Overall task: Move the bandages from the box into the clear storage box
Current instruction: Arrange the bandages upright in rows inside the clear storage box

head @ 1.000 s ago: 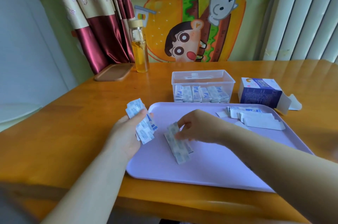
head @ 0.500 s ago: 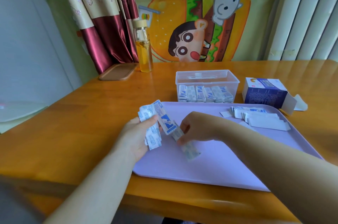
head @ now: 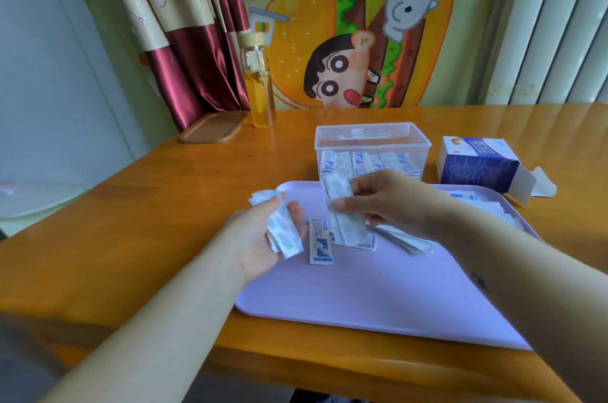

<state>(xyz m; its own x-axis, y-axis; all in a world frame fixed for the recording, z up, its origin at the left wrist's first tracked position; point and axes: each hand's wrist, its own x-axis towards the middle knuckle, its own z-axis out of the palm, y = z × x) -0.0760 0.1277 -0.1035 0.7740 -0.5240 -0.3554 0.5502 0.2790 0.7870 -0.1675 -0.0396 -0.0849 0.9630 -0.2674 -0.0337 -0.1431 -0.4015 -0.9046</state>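
— Left grip [head: 263, 238] held what?
— A bundle of bandages [head: 283, 231], fingers curled; right grip [head: 388, 202] pinched a stack [head: 342, 215], now lifted off the tray [head: 362, 297].
— Anything new?
— One loose bandage [head: 320, 241] lay between them; clear storage box [head: 371, 139] sat at twelve o'clock.

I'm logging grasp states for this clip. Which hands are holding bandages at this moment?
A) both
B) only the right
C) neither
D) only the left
A: the left hand grips a bundle of bandages, and the right hand pinches a few bandage strips above the purple tray.
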